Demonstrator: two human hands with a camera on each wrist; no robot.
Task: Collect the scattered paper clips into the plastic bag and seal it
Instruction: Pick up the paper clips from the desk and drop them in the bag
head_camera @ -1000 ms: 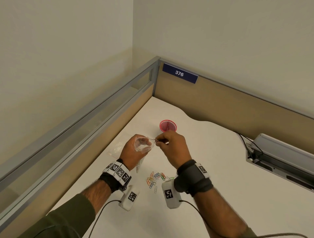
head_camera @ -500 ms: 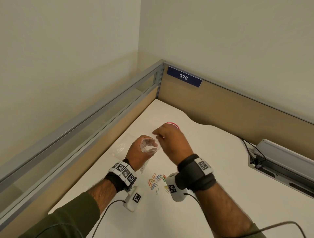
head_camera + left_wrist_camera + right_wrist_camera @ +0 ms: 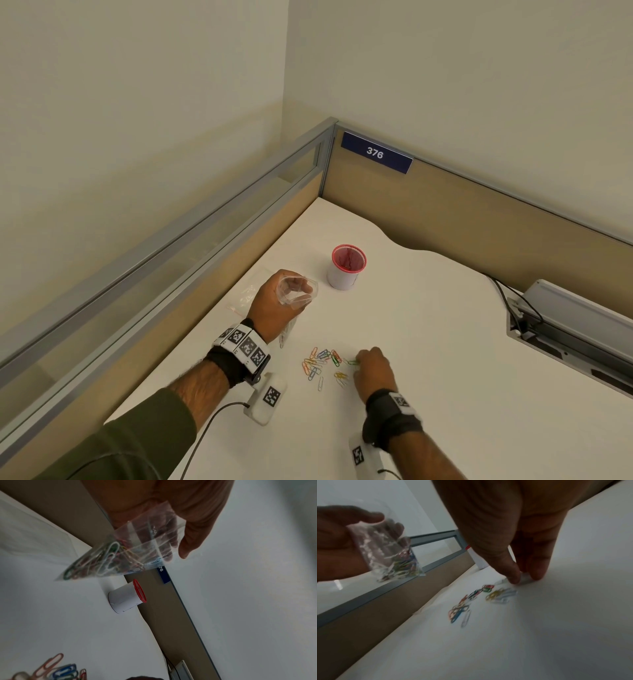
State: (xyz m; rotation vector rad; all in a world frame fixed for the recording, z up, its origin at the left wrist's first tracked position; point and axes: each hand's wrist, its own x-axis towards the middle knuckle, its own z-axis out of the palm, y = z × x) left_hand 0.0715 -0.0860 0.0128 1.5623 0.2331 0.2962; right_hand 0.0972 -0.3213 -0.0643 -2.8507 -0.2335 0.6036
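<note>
My left hand [image 3: 294, 291] holds a clear plastic bag [image 3: 298, 294] up off the white desk with its mouth open. The left wrist view shows several coloured clips lying in the bag [image 3: 120, 555], and the thumb and fingers of that hand [image 3: 176, 549] curl round its top. Loose coloured paper clips [image 3: 320, 363] lie in a small pile on the desk in front of me. My right hand [image 3: 359, 358] is down at the pile's right edge. Its thumb and fingertips [image 3: 513, 578] meet on the desk and pinch a pale clip [image 3: 500, 582].
A white cup with a red mesh rim [image 3: 346, 269] stands behind the bag. A second clear bag [image 3: 251, 293] lies flat by the left partition [image 3: 205, 260]. A grey cable tray [image 3: 575, 329] with wires sits at the right.
My right hand has left the bag's mouth and come down and toward me to the pile of clips. The left hand still holds the bag open in the same place.
</note>
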